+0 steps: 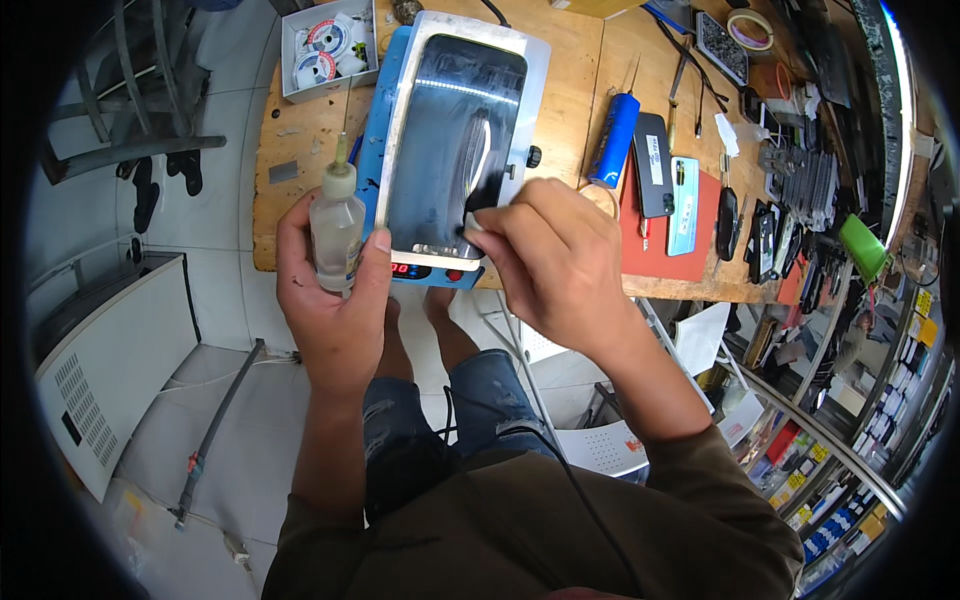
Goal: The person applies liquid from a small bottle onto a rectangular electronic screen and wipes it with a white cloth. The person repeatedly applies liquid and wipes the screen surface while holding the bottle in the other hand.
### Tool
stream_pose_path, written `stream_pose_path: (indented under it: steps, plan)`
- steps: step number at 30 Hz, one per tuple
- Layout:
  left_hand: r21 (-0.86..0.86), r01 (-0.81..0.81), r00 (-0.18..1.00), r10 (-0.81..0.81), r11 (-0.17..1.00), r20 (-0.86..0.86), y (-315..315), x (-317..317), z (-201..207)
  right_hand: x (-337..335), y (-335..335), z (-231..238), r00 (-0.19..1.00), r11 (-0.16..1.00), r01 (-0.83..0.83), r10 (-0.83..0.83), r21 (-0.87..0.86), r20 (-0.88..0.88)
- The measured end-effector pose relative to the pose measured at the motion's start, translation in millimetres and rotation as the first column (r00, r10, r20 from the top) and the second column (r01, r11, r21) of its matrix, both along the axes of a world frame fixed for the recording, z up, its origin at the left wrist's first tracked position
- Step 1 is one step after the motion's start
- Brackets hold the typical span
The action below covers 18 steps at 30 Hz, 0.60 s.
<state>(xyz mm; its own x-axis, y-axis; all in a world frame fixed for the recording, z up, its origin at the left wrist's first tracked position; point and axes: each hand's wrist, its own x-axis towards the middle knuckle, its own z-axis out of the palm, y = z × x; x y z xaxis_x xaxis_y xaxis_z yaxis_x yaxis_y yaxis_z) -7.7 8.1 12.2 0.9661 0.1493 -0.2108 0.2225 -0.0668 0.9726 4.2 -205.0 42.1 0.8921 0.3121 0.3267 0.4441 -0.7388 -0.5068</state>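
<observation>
Wrapping a clear bottle (337,238) between thumb and fingers, the left hand (337,315) held it just left of a blue-sided machine (538,95), while the right hand (560,260), angled inward, pinched a whitish scrap (474,222), mostly hidden by its fingertips, at the near right of the machine's dark surface (425,160). Glare streaked that surface; the machine's near end met the wooden table's (575,110) edge, with bare wood toward a blue cylinder (614,140).

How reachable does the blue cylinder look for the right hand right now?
Probably yes: the blue cylinder lies just beyond the right hand, and nothing tall seems to stand between them, though that hand is busy at the dark panel.
</observation>
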Motion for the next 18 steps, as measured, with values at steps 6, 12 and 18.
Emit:
stream_pose_path:
  steps: [6, 12, 18]
  plan:
    - [-0.061, -0.015, 1.000, 0.016, 0.998, 0.010, 0, 2, 1, 17, 23, -1, 0.984, 0.984, -0.173, 0.174, -0.032, 0.032]
    - [-0.015, -0.020, 1.000, 0.020, 1.000, 0.015, -2, 1, 0, -1, -10, 10, 0.989, 0.982, -0.144, 0.141, -0.123, -0.035]
    - [-0.027, -0.017, 1.000, 0.017, 0.999, 0.005, -1, 2, 4, 8, 2, 8, 0.984, 0.980, -0.177, 0.177, -0.086, -0.006]
